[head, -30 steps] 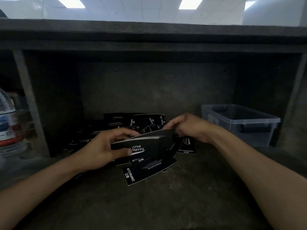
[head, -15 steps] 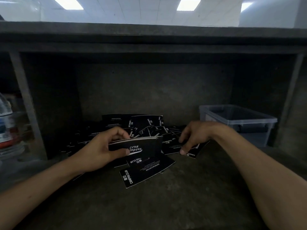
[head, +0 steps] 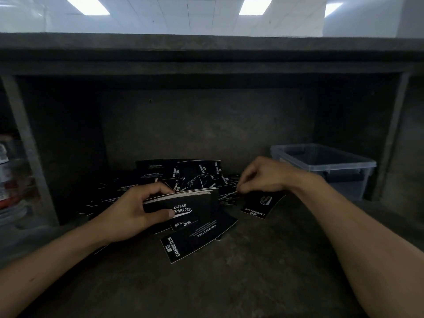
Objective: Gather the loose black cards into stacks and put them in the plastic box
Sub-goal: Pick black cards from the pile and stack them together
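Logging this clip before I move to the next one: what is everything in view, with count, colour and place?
stack of cards: one, black with white edges, held over the pile
loose cards: many, too overlapped to count, black with white print, heaped mid-shelf
plastic box: one, clear greyish, right of the pile
bottle: one, clear with red band, blurred, far left edge
ceiling lights: three, white, top
shelf: one, dark grey, under everything
left hand: grips the stack
right hand: fingers curled onto the pile's right side; hold unclear
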{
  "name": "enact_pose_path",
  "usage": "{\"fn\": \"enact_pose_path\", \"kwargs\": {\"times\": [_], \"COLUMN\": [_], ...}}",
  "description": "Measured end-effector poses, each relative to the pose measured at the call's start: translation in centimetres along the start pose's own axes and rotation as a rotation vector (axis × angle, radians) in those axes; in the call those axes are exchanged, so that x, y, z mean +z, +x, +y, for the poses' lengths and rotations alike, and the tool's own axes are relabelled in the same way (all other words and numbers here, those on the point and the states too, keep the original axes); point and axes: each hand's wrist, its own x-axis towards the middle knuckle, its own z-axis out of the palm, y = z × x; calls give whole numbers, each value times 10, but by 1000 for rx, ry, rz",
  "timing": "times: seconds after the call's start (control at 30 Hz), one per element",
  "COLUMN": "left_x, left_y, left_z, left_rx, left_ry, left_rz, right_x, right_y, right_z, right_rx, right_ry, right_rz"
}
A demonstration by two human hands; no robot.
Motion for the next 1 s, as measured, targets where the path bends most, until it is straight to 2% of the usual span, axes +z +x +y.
{"fn": "enact_pose_path", "kwargs": {"times": [0.1, 0.13, 0.23, 0.3, 0.47, 0.6, 0.67, 0.77, 0.9, 0.93, 1.0], "left_x": [1, 1, 1, 1, 0, 1, 2, 1, 1, 1, 2], "left_y": [0, 0, 0, 0, 0, 0, 0, 1, 1, 1, 1], "left_z": [-2, -2, -2, -2, -1, -2, -3, -5, -3, -3, -1], "left_rx": [1, -1, -10, -8, -17, -19, -24, -6, -11, -14, -19], "left_ry": [8, 8, 4, 9, -9, -32, -25, 6, -46, -65, -82], "left_rz": [0, -2, -8, -9, 5, -10, -12, 31, 29, 23, 24], "right_x": [-9, -11, -3, 3, 2, -7, -10, 1, 22, 21, 13], "right_y": [-1, -2, -3, -1, 1, 0, 0, 0, 3, 5, 7], "right_z": [2, 2, 1, 1, 4, 5, 3, -10, -33, -34, -28], "right_rx": [-84, -92, 45, 99, 62, -9, -56, -103, -150, -125, -37], "right_ry": [187, 187, 4, -69, -24, 21, 77, 303, 607, 679, 678], "right_rz": [128, 87, -238, -320, -164, 91, 144, 49, -256, -290, -214]}}
